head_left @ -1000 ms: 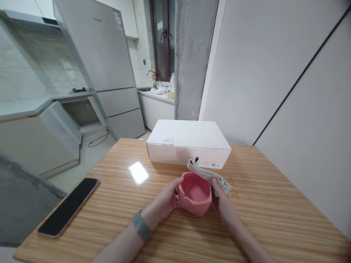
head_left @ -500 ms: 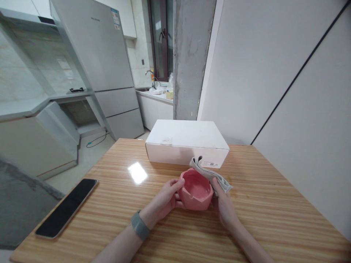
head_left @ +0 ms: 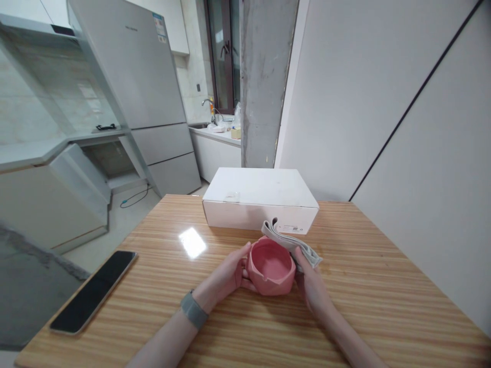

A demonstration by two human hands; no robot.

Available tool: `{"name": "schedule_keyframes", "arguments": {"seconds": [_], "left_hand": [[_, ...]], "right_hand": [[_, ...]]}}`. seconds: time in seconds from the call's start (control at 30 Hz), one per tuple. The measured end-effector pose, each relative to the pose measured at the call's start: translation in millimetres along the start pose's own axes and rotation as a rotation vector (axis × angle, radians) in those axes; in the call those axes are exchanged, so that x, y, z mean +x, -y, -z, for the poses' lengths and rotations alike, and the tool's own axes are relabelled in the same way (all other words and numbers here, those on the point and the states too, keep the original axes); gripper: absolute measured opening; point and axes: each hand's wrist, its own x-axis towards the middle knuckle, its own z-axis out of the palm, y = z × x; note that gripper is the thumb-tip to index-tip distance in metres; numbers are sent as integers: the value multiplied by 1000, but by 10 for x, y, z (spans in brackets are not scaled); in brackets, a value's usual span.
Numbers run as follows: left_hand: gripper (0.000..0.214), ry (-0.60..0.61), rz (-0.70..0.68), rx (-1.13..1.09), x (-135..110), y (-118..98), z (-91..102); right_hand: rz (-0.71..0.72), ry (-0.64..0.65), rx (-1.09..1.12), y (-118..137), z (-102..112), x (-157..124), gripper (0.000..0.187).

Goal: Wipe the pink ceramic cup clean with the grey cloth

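Near the middle of the wooden table (head_left: 161,286), just in front of you, sits a pink bowl (head_left: 270,266) with faceted sides, its opening facing up. Your left hand (head_left: 226,278) grips the bowl's left side, thumb along the rim and fingers curled around the wall. On that wrist you wear a grey band (head_left: 194,309). Your right hand (head_left: 312,286) presses a folded grey cloth (head_left: 291,244) against the bowl's right rim; the cloth drapes over the far right edge and sticks out beyond your fingers. Both hands are closed on what they hold.

Just behind the bowl and cloth lies a closed white box (head_left: 261,197), flat and rectangular, with a small label on its front face. Well to the left, near the table's edge, a black phone (head_left: 94,290) lies face up with a dark screen. A bright patch of reflected light shows on the table between the phone and the bowl.

Beyond the table stands a tall grey fridge (head_left: 141,92) at the left, a concrete pillar (head_left: 264,82) in the centre, and a plain white wall (head_left: 383,102) at the right. Far behind, a counter carries a sink tap (head_left: 209,105).
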Motion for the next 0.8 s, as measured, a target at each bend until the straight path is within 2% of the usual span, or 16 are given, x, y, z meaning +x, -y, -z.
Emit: {"name": "schedule_keyframes", "arguments": {"seconds": [0.13, 0.3, 0.5, 0.8], "left_hand": [[54, -9, -24, 21, -12, 7, -25], [56, -40, -35, 18, -41, 35, -81], [59, -37, -19, 14, -14, 53, -67], [59, -89, -28, 5, -28, 29, -95]], "right_hand": [[13, 22, -11, 3, 2, 6, 42], [61, -10, -51, -27, 44, 47, 40], [69, -7, -89, -72, 94, 82, 39], [45, 0, -56, -12, 20, 30, 39]]}}
